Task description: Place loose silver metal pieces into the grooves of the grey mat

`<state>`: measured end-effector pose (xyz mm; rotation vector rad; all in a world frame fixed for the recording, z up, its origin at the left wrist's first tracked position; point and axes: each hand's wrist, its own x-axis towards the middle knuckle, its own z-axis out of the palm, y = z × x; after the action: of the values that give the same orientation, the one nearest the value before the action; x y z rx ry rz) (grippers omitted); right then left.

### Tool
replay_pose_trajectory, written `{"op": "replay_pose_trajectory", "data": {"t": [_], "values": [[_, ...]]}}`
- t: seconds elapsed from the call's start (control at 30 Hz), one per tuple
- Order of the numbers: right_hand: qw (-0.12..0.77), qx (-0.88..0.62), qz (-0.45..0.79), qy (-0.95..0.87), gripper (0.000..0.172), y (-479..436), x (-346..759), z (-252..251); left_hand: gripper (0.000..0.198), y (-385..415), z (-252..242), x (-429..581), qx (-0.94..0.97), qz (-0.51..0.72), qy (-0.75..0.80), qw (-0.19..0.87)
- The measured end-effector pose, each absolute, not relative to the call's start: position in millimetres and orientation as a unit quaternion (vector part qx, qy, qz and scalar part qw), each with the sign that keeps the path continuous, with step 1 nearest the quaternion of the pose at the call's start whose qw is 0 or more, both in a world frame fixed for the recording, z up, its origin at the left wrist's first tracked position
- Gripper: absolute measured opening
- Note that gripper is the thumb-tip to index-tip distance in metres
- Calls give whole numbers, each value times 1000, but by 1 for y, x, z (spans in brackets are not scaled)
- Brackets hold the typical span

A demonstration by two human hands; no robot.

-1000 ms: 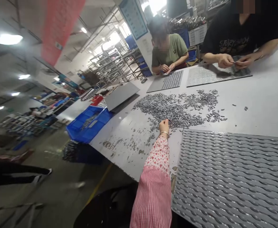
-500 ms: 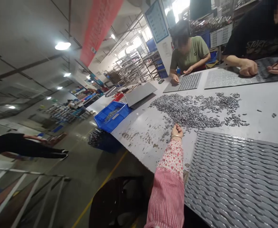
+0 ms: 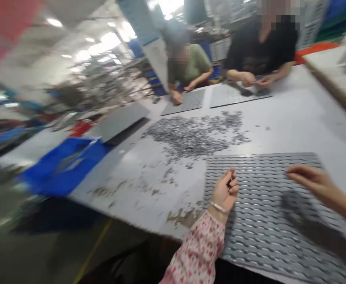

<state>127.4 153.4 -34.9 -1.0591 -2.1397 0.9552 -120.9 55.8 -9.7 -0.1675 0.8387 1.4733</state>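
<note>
- The left hand (image 3: 224, 191) was out at the near edge of the heap of metal pieces (image 3: 190, 136) a second ago. It is now drawn back and rests at the left edge of the ribbed tray (image 3: 264, 228).
- Its fingers are curled in against the thumb, loosely closed. The blur hides whether any pieces lie inside.
- The right hand (image 3: 309, 181) was out of view before. It now hovers over the right part of the ribbed tray, fingers stretched flat and apart, with nothing seen in it.
- The view has also swung from the hall on the left toward the ribbed tray, and the picture is smeared by that swing.
- As a judgement, the work has passed from picking at the heap to the ribbed tray, with both hands over it.
- The heap lies on the table (image 3: 294, 118) just beyond the far edge of the ribbed tray, with a few strays between the two.
- Counted: two own hands and one ribbed tray under them.
- There is one heap, its pieces far too many and too blurred to count.
- Two co-workers (image 3: 193, 65) (image 3: 258, 51) sit well beyond the ribbed tray, past the heap.
- Each has both hands at a far tray (image 3: 187, 102) (image 3: 234, 94), so there are two such trays.
- One flat grey board (image 3: 119, 122) lies well to the left of the ribbed tray.
- One blue bin (image 3: 63, 165) sits lower, beside the table edge and also well to the left.
</note>
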Motion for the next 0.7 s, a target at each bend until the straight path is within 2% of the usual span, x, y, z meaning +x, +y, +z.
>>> {"op": "replay_pose_trajectory", "data": {"t": [0.1, 0.27, 0.37, 0.5, 0.6, 0.7], "values": [[274, -338, 516, -738, 33, 117, 114, -19, 10, 41, -11, -79, -62, 596, 355, 718], [322, -302, 602, -665, 29, 96, 95, -24, 23, 30, -21, -44, -46, 561, 408, 719], [356, -300, 577, -671, 25, 90, 102, -24, 29, 29, -23, -33, -54, 542, 432, 719], [393, -287, 448, -750, 21, 90, 110, -18, 36, 34, -23, -22, -55, 533, 458, 709], [397, -272, 377, -791, 23, 96, 111, -15, 28, 41, -21, -15, -55, 535, 466, 702], [389, -313, 391, -774, 21, 118, 119, -17, 20, 48, -13, -13, -109, 518, 441, 725]]}}
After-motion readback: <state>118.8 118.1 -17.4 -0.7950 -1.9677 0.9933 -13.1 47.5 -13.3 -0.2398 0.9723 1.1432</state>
